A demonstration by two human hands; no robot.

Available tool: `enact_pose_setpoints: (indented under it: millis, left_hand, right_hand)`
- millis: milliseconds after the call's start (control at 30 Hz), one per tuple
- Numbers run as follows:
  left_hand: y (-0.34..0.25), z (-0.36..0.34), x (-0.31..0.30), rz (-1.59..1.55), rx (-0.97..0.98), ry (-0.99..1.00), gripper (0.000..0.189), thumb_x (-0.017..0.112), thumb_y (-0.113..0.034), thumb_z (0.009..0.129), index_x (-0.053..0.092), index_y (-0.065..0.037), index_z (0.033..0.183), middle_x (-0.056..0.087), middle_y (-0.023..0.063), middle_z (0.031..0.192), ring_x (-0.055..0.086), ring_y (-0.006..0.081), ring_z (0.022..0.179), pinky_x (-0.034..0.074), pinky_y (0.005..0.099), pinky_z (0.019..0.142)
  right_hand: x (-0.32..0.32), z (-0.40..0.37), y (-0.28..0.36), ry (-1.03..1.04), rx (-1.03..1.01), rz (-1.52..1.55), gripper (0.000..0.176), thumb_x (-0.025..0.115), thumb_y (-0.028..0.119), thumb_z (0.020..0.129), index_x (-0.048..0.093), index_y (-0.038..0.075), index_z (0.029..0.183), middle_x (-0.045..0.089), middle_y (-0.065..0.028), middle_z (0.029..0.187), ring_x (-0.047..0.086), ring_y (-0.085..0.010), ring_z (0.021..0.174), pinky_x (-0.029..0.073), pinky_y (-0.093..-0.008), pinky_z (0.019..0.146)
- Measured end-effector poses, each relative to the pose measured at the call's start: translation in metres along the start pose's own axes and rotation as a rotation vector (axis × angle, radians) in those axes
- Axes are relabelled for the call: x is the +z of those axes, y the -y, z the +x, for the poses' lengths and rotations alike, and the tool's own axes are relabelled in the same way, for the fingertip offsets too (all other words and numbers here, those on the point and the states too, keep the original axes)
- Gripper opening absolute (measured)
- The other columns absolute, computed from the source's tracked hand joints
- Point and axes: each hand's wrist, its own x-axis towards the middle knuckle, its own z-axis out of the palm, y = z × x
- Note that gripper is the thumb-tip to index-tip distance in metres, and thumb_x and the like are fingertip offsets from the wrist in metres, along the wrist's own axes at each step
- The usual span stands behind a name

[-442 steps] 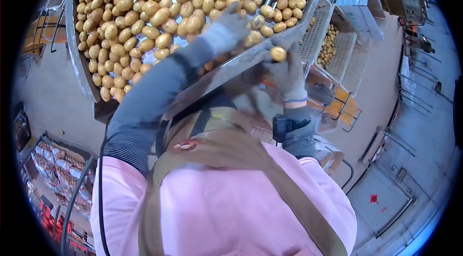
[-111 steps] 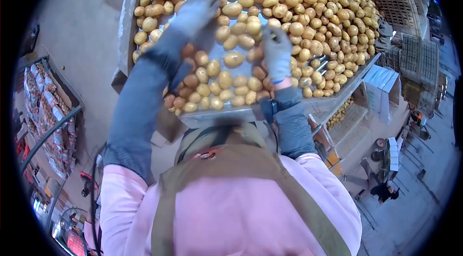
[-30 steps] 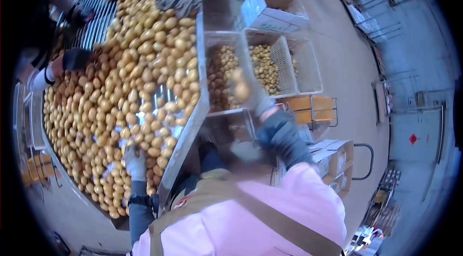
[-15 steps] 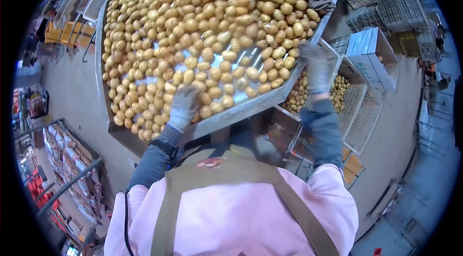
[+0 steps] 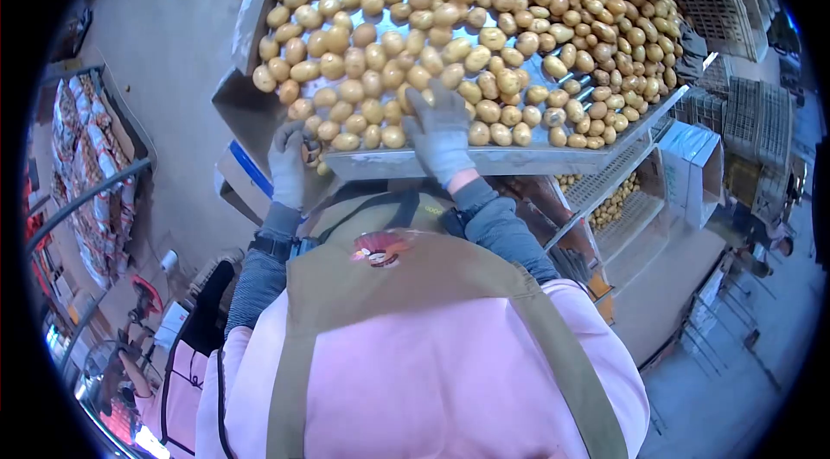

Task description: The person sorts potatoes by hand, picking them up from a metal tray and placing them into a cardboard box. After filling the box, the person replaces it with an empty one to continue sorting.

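Observation:
Yellow-brown potatoes point(image 5: 372, 60) cover a metal sorting table point(image 5: 536, 162) with a raised rim. My right hand point(image 5: 439, 137), in a grey-white glove, reaches over the front rim; its spread fingers rest against potatoes at the edge. My left hand point(image 5: 287, 167), gloved as well, is beside the table's front left corner, next to a sloping metal chute point(image 5: 251, 109). Its fingers look loosely bent and apart, with a few potatoes just to their right. No potato is plainly held in either hand.
Crates with potatoes point(image 5: 614, 200) stand below the table at right, near a white box point(image 5: 690, 169). Stacked plastic crates point(image 5: 752, 122) are behind. A blue-edged carton point(image 5: 242, 182) sits under the chute. At lower left is another person in pink point(image 5: 186, 385); packed sacks point(image 5: 86, 174) lie behind a rail.
My view has turned left. My right hand has come from the table's right side to its front rim among the potatoes. The left hand has left the potatoes for the corner by the chute.

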Motion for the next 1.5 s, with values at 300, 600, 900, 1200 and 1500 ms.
enact_pose_setpoints:
  millis: [300, 600, 900, 1200, 1500]
  left_hand:
    - [0.012, 0.030, 0.009, -0.097, -0.059, 0.077, 0.043, 0.065, -0.007, 0.090, 0.055, -0.001, 0.131, 0.059, 0.0076, 0.121, 0.057, 0.0125, 0.101, 0.049, 0.0240, 0.084]
    - [0.002, 0.034, -0.005, 0.157, 0.004, 0.193, 0.040, 0.067, -0.016, 0.094, 0.061, -0.003, 0.131, 0.066, 0.0092, 0.121, 0.062, 0.0182, 0.111, 0.048, 0.0297, 0.098]
    - [-0.054, 0.009, 0.081, 0.818, 0.891, 0.519, 0.047, 0.067, -0.016, 0.089, 0.058, -0.013, 0.136, 0.060, 0.0136, 0.130, 0.057, 0.0348, 0.117, 0.046, 0.0448, 0.101]
    - [-0.046, 0.035, 0.154, 0.771, 0.755, 0.687, 0.042, 0.071, -0.012, 0.083, 0.057, -0.010, 0.123, 0.061, 0.0177, 0.114, 0.063, 0.0333, 0.104, 0.052, 0.0417, 0.091]
    - [-0.023, 0.022, 0.029, 0.319, 0.377, 0.109, 0.019, 0.064, -0.016, 0.096, 0.064, -0.001, 0.107, 0.063, 0.0089, 0.106, 0.059, 0.0193, 0.101, 0.048, 0.0321, 0.091]
  right_hand:
    - [0.010, 0.057, -0.005, -0.065, -0.085, -0.003, 0.027, 0.072, 0.030, 0.085, 0.068, 0.013, 0.105, 0.066, -0.0091, 0.100, 0.060, -0.0298, 0.097, 0.048, -0.0436, 0.084]
    - [-0.002, 0.100, -0.017, 0.153, 0.371, 0.804, 0.032, 0.067, 0.031, 0.090, 0.070, 0.004, 0.107, 0.071, -0.0105, 0.104, 0.067, -0.0199, 0.091, 0.053, -0.0352, 0.080]
    - [-0.123, -0.157, -0.097, -0.128, 0.656, 0.614, 0.036, 0.067, 0.024, 0.092, 0.055, 0.003, 0.118, 0.060, -0.0106, 0.108, 0.061, -0.0268, 0.097, 0.053, -0.0435, 0.084]
    - [-0.137, -0.361, -0.208, -0.962, 1.634, 0.909, 0.031, 0.061, 0.025, 0.095, 0.059, 0.005, 0.119, 0.062, -0.0077, 0.105, 0.060, -0.0214, 0.097, 0.051, -0.0338, 0.092]
    - [-0.066, -0.114, -0.152, -0.333, 0.846, -0.406, 0.059, 0.063, 0.044, 0.088, 0.059, 0.007, 0.134, 0.041, -0.0275, 0.149, 0.039, -0.0441, 0.137, 0.029, -0.0623, 0.110]
